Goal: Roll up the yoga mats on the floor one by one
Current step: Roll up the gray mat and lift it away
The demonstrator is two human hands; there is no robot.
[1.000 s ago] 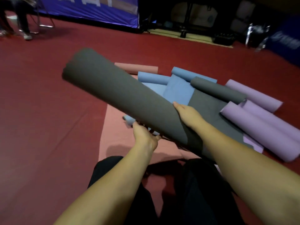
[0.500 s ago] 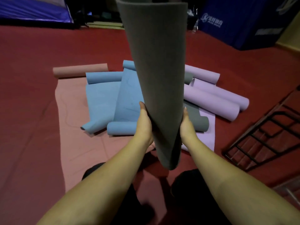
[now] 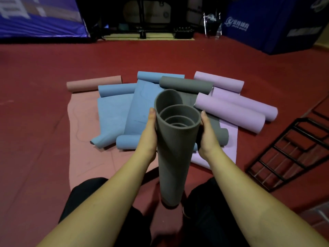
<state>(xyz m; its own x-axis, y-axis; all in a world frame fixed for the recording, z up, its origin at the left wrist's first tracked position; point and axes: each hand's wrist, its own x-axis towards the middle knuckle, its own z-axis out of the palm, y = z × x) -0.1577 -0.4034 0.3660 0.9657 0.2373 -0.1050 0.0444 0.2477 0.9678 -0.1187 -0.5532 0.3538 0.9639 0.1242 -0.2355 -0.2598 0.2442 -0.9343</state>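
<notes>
A grey rolled yoga mat stands upright between my knees, its lower end on the red floor and its spiral top facing me. My left hand grips its left side near the top, thumb pointing up. My right hand grips its right side at the same height. The fingers of both hands are hidden behind the roll. Beyond it lie a partly unrolled pink mat, two partly unrolled blue mats, another grey roll and purple rolls.
A black metal rack lies flat on the floor to the right. Blue padded panels and dark equipment stand along the far wall. Bare red floor stretches to the left.
The grey roll has swung from a slant across my left to upright, then come down onto the floor between my knees. Both hands now hold it by its sides.
</notes>
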